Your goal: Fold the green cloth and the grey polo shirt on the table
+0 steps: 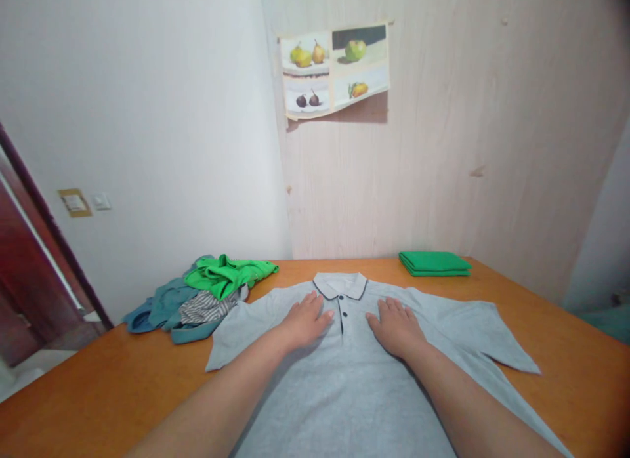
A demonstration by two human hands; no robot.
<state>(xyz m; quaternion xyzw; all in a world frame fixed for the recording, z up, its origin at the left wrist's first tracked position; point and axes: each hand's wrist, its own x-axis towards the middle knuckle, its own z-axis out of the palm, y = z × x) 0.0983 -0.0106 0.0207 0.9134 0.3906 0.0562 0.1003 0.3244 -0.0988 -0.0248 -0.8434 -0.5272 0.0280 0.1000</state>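
Head view looked down on an orange wooden table [98,379] set against a pale wall. At the far left stood a dark red door [24,274], with a white wall switch [102,201] beside it. On the table's left part lay a loose pile of clothes [197,300]: a bright green garment on top, with blue and striped pieces under it, the pile's edge touching the left sleeve of a grey polo shirt [344,392]. That shirt lay spread face up in the middle of the table, collar away from the person, buttons showing and both short sleeves out to the sides. The left hand [306,321] rested palm down on its chest just left of the button placket, flat, fingers extended and close together. The right hand [396,327] lay the same way just right of the placket, flat and unclenched. Above them a fruit poster [335,67] hung on the wood-panelled wall. At the right back of the table sat a folded green garment [434,262], well apart from the hands.
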